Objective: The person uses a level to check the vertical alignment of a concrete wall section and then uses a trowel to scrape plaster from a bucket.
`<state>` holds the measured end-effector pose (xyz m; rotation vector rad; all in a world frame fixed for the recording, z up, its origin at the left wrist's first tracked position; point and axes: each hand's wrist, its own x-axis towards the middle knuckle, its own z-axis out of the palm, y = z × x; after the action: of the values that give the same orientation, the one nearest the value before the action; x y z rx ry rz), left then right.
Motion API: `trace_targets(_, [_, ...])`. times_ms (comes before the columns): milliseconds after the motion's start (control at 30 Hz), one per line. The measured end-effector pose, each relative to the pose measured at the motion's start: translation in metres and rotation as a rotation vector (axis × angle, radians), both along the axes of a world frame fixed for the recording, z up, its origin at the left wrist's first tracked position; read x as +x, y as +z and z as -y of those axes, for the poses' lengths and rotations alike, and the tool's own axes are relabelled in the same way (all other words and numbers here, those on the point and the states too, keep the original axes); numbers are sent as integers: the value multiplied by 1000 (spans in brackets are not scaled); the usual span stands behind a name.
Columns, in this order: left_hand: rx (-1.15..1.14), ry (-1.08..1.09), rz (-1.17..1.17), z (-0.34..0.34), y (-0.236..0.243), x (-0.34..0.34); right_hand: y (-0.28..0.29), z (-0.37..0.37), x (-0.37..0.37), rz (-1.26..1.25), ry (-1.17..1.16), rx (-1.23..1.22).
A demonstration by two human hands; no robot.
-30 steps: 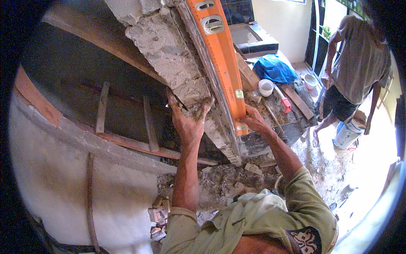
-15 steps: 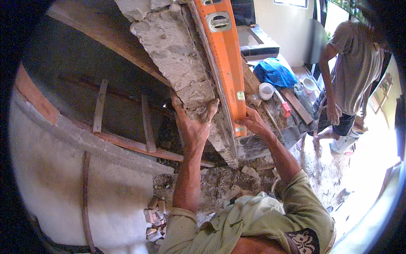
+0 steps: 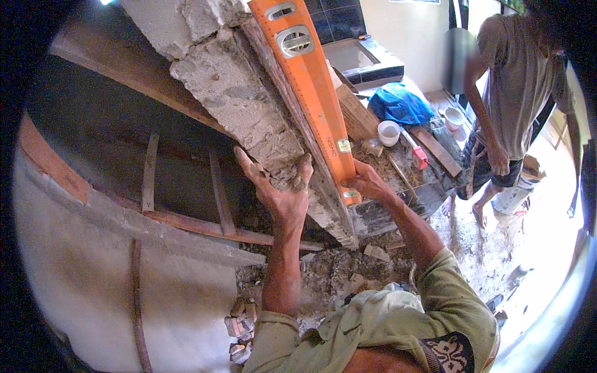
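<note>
The right hand [image 3: 370, 184] pinches the level's [image 3: 313, 87] lower end; from that grip its long axis runs up and leftward beside the pillar [image 3: 242, 99]. The left hand [image 3: 283, 193], left of it, spreads against the pillar.

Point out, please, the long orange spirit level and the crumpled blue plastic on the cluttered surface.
Long orange spirit level [image 3: 315, 99]: head view, middle of its broad face.
Crumpled blue plastic [image 3: 401, 104]: head view, middle of its folds.
</note>
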<state>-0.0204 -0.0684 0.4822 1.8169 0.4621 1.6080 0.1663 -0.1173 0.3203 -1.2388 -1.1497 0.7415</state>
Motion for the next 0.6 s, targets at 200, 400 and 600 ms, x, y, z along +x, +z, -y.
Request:
trace_targets(200, [34,88,-56,2,-1,3,-1,2,3,58,-28,40])
trace_targets(400, [59,71,-97,-9,-3,-4,-20,-11,8,101,-71,87])
trace_targets(600, [32,134,-118,-8,2,0,-8,-5,6,173,-79,-1])
